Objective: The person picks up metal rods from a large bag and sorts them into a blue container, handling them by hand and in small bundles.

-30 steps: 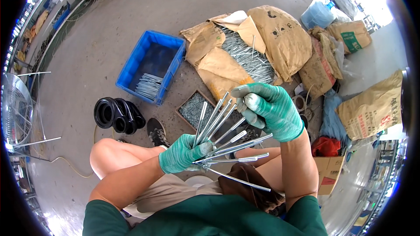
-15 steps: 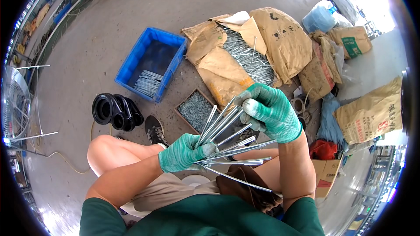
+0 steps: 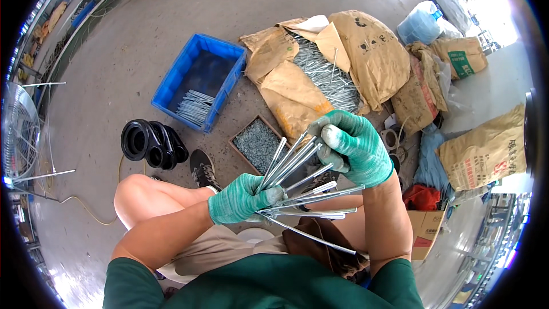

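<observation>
My left hand [image 3: 243,199], in a green glove, is closed around one end of a bundle of thin metal rods [image 3: 295,160]. The rods fan out to the right, and some ends spread low over my lap. My right hand [image 3: 351,147], gloved too, has its thumb and fingers pinched together at the far tips of the upper rods. Exactly which rods it grips is partly hidden by the fingers. Behind my hands an opened brown paper sack [image 3: 294,100] holds many loose metal rods. A blue plastic bin [image 3: 222,103] contains a neat pile of similar rods.
A shallow box of small metal parts [image 3: 256,144] sits near my foot. Black ring-shaped parts [image 3: 150,144] stand on the floor at left, near a fan [image 3: 22,134]. To the right are paper sacks [image 3: 486,147], a blue water jug [image 3: 420,23] and a cardboard box [image 3: 426,233].
Both hands hold nearly the same pose. My right hand's fingers have shifted slightly at the rod tips, and the view has moved a little.
</observation>
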{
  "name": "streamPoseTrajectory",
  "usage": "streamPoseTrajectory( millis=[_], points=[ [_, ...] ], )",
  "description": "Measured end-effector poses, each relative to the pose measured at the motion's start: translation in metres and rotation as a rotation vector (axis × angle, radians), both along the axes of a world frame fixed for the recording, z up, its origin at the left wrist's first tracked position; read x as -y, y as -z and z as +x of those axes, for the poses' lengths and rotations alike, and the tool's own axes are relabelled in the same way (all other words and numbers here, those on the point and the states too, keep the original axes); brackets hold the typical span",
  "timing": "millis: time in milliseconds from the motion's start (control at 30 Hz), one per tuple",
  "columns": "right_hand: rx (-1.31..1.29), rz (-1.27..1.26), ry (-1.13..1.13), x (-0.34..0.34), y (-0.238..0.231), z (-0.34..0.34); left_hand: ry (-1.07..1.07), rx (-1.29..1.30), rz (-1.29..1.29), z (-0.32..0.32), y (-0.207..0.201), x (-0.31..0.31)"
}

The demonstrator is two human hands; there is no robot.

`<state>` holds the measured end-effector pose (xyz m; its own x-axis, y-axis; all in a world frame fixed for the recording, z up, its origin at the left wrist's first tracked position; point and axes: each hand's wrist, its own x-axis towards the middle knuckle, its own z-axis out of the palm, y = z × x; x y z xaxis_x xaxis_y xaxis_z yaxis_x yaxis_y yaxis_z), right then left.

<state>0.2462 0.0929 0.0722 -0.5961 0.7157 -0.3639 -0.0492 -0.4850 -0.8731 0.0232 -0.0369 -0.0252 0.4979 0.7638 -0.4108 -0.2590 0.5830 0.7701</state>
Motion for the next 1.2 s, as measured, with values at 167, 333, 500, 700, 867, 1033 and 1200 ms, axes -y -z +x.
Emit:
streamPoseTrajectory(
  millis=[167,333,500,700,867,1033,1200],
  points=[
    [0.016,0.200,-0.043,0.001,0.002,0.003,0.017,0.038,0.016,-0.001,-0.001,0.000],
    [-0.069,0.192,0.149,0.001,0.004,0.002,0.018,0.025,-0.035,-0.001,0.000,-0.001],
    [-0.153,0.313,0.163,0.005,0.000,-0.008,0.024,-0.007,0.028,0.001,0.004,-0.002],
    [-0.191,0.207,0.071,-0.001,0.003,0.007,0.017,0.032,-0.079,-0.002,-0.003,-0.001],
    [-0.120,0.122,0.162,-0.004,0.007,0.002,-0.006,0.027,-0.060,-0.001,-0.003,-0.001],
    [-0.129,0.088,0.067,-0.003,0.006,0.004,0.018,0.017,-0.056,-0.003,-0.004,-0.001],
    [-0.202,0.034,0.020,-0.006,0.010,0.003,0.031,0.009,-0.057,-0.003,-0.002,0.001]
  ],
)
